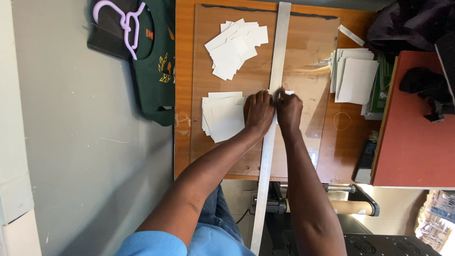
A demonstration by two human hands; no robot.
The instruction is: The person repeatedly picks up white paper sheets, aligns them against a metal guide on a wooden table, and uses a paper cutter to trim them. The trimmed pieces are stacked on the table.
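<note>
Pressing down side by side, both hands meet at the middle of the board [303, 71], on a long metal ruler [274, 95] that runs from about twelve o'clock at the far edge down to six o'clock, past the near edge of the table [182, 85] and over the person's lap. The left hand [259, 111] lies flat with fingers spread on the nine o'clock side of the ruler, weighing it down rather than clasping it. The right hand [289, 110] is curled on the three o'clock side, its fingertips pinched near a small white paper [287, 93] that peeks out beside the ruler; whether it holds a blade or only the paper I cannot tell. That paper lies directly at twelve o'clock of the right hand, touching the ruler's edge, so the right hand is the nearer one and the ruler's long axis runs straight away from the person. At nine o'clock of the left hand sits a pile of cut white cards [222, 116], just beside the wrist; a second, looser heap of cards [235, 47] lies toward eleven o'clock. At three o'clock, well apart, rests a stack of larger sheets [353, 78] with a rubber band [342, 121] nearby. Bare board shows along the ruler toward twelve o'clock and at three o'clock of the right hand.
</note>
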